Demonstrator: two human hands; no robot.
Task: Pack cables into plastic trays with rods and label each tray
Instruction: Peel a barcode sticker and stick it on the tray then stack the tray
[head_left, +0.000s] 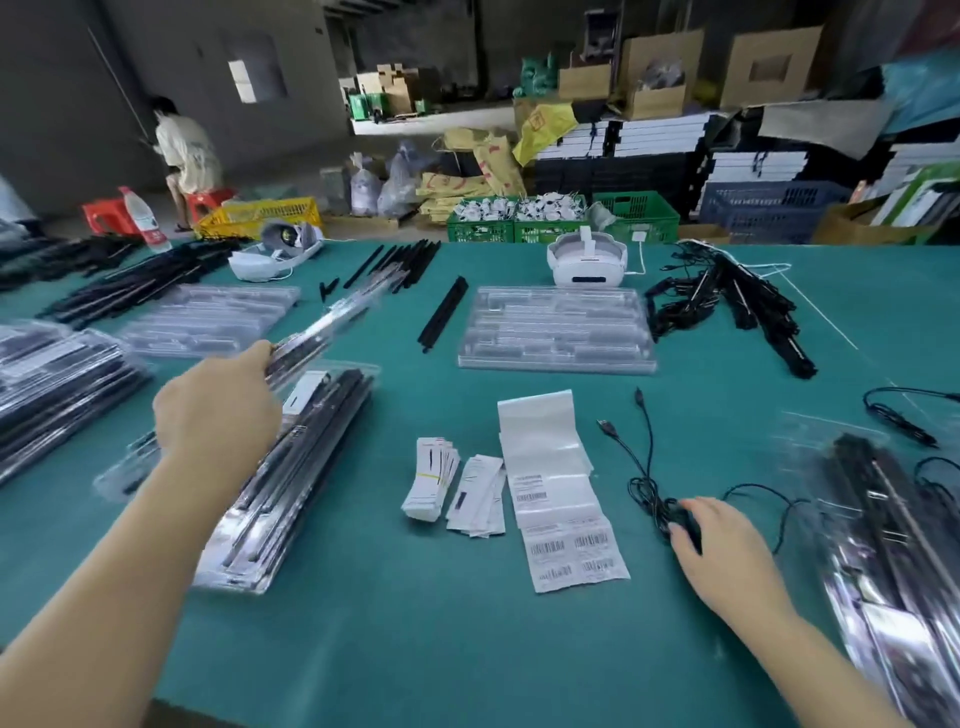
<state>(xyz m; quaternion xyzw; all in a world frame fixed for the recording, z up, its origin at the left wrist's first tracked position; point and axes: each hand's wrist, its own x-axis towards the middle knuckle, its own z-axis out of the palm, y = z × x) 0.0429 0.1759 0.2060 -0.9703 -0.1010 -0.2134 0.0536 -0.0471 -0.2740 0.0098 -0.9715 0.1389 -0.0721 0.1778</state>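
Mid-task: filled trays (291, 483) stack at lower left, empty trays (556, 332) wait upper centre. Left hand (218, 410) grips a blurred tray (332, 322); right hand (722, 551) clutches a cable (644, 467); labels (561, 499) unused.

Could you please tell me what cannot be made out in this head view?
- Tray held by the left hand: motion blur hides its contents.
- Label sheet: barcode print too small to read.
- Right hand: fingers cover the cable bundle, so the grip is unclear.
- Packed trays at right: blurred and cut by the edge.
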